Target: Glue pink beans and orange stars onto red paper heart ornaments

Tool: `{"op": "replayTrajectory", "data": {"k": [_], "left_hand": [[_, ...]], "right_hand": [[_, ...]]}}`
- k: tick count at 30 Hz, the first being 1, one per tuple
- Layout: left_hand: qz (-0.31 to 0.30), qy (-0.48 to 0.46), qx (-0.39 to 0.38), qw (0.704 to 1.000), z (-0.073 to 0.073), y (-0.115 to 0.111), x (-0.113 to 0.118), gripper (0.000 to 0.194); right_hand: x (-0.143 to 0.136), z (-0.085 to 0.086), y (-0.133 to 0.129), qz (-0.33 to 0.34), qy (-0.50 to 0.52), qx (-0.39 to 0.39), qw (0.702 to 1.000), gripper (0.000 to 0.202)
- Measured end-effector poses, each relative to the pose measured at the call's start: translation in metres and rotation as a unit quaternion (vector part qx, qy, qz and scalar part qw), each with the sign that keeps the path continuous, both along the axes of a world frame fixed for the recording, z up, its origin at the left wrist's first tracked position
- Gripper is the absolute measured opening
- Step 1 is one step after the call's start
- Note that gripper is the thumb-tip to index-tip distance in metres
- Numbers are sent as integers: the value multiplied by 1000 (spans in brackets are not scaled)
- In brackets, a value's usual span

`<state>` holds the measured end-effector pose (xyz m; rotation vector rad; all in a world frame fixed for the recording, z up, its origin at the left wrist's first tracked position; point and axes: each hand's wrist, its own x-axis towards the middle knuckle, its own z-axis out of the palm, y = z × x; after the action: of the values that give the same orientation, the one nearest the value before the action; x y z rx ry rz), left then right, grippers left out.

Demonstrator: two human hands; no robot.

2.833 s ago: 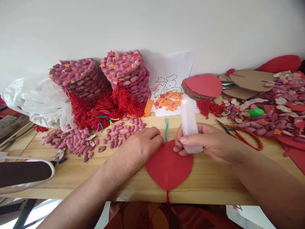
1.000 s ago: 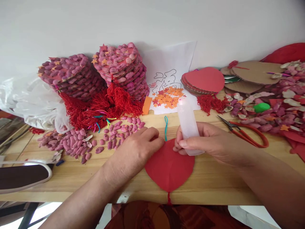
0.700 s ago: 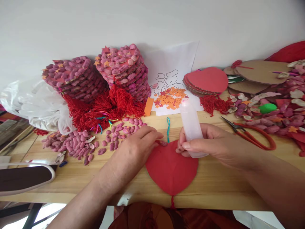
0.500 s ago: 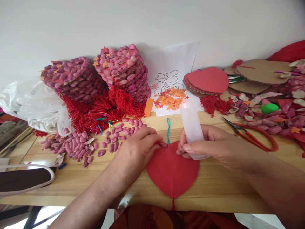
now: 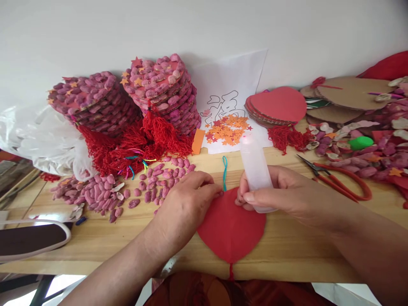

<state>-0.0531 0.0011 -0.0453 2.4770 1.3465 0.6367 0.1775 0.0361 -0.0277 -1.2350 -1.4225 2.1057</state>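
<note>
A round red paper disc [image 5: 234, 231] lies on the wooden table in front of me. From its top runs a blue-green cord loop [image 5: 225, 172], and a red cord [image 5: 231, 271] hangs at its lower edge. With bent fingers my left hand [image 5: 199, 199] grips the disc's upper left edge; its fingertips are partly hidden. My right hand [image 5: 270, 191] is wrapped round a translucent white squeeze bottle [image 5: 254, 165], which looks like a glue bottle. The bottle tilts above the disc's upper right part, its base toward the disc.
Pink-dyed peanuts [image 5: 98, 191] lie left. Behind stand two peanut-covered stacks [image 5: 168, 93] with red tassels [image 5: 108, 148]. Orange paper stars [image 5: 229, 131] lie on white paper [image 5: 219, 76]. Orange-handled pliers [image 5: 338, 178], stacked red discs [image 5: 280, 104] and cardboard discs [image 5: 353, 93] are right.
My left hand has shifted slightly right along the disc's edge, its fingers more bunched. The right hand and bottle stay nearly in place. The view has moved a little.
</note>
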Motion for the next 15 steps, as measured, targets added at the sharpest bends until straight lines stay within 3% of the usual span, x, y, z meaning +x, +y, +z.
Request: {"op": "replayTrajectory", "data": {"k": [15], "left_hand": [[13,15,-12,1000,0,-1,2,16]], "right_hand": [[-4,2,2,-1,-18,16,1000,10]]}}
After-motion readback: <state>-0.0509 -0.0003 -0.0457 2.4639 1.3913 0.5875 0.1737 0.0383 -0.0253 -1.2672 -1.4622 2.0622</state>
